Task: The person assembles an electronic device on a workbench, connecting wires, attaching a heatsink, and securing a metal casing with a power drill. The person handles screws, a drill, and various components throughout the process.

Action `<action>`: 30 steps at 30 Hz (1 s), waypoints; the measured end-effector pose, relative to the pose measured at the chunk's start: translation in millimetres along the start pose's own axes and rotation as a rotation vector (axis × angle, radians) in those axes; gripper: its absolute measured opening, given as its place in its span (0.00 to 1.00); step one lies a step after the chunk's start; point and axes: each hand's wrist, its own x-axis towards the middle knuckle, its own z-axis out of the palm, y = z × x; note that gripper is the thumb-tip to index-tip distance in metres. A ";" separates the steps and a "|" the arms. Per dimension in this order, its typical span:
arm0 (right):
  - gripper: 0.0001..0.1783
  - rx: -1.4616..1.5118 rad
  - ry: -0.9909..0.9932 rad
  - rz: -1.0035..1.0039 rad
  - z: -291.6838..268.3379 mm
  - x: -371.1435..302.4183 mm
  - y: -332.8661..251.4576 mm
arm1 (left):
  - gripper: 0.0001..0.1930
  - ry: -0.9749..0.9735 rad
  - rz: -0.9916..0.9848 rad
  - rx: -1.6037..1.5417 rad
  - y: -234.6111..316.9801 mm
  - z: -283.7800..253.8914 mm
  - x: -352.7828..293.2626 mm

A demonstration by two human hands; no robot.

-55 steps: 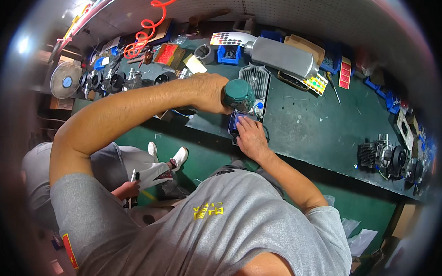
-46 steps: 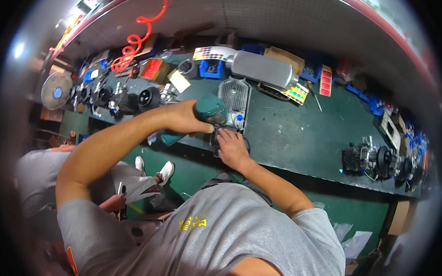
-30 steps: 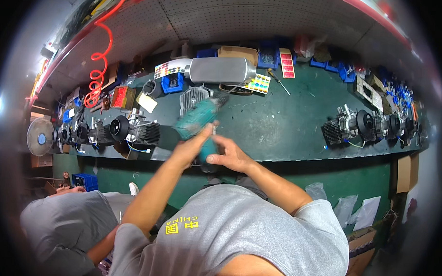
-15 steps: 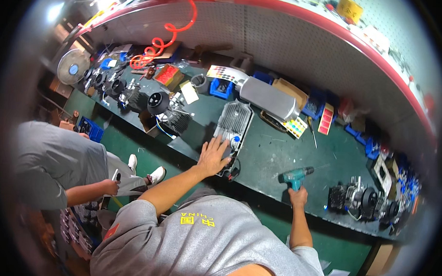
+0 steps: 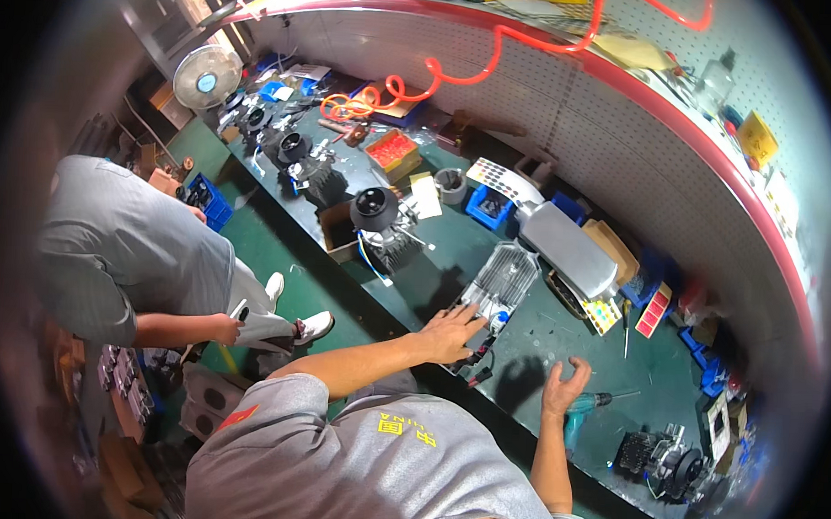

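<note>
Flat on the near end of a finned grey metal housing (image 5: 504, 274) rests my left hand (image 5: 451, 336), its fingers spread. A small blue-topped part (image 5: 499, 319) sits on the housing by my fingertips, and a short dark cable with a connector (image 5: 481, 375) hangs at its near end. My right hand (image 5: 567, 387) is raised over the bench's front edge with thumb and fingers apart and nothing in it. Just beside and partly behind that hand lies a teal cordless drill (image 5: 590, 402), its long bit pointing right.
Motor assemblies with black round caps (image 5: 374, 209) stand along the left bench; another assembly (image 5: 672, 464) is at right. Behind the housing are a smooth grey cover (image 5: 570, 248), blue bins (image 5: 489, 207) and a screwdriver (image 5: 626, 331). An orange coiled hose (image 5: 496, 56) hangs above. A co-worker (image 5: 142, 241) stands left.
My right hand has let go of the drill and moved left of it, opening. The left hand stays on the housing. The whole view has swung, shifting the bench rightward in the picture.
</note>
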 end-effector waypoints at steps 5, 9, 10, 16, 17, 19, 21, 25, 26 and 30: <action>0.26 0.122 -0.164 -0.075 100.9 58.5 -114.8 | 0.16 0.249 0.150 -0.129 -12.8 -142.1 -11.8; 0.37 -0.141 -0.258 -0.103 173.4 79.0 -137.5 | 0.09 0.653 0.182 -0.215 -108.6 -255.9 6.2; 0.38 -0.246 -0.266 -0.106 185.6 78.8 -141.0 | 0.08 0.709 0.086 -0.201 -141.9 -268.6 18.0; 0.42 -0.565 -0.396 -0.008 208.6 86.8 -171.0 | 0.08 0.690 -0.403 -0.060 -400.3 -254.0 122.0; 0.42 -0.554 -0.400 0.005 209.1 89.1 -173.8 | 0.09 0.657 -0.463 -0.071 -433.9 -247.2 142.0; 0.41 -0.582 -0.409 0.000 211.4 89.0 -174.3 | 0.10 0.585 -0.571 -0.097 -480.2 -233.9 179.3; 0.41 -0.585 -0.405 0.015 212.5 89.2 -177.3 | 0.12 0.614 -0.545 -0.077 -500.1 -226.1 206.9; 0.40 -0.586 -0.418 0.034 213.3 94.3 -185.9 | 0.12 0.510 -0.462 0.063 -538.0 -216.6 241.9; 0.40 -0.593 -0.423 0.049 213.6 96.0 -188.4 | 0.12 0.458 -0.488 0.115 -540.4 -216.6 248.4; 0.39 -0.620 -0.430 0.035 213.7 94.2 -185.2 | 0.12 0.398 -0.455 0.326 -541.0 -219.3 262.9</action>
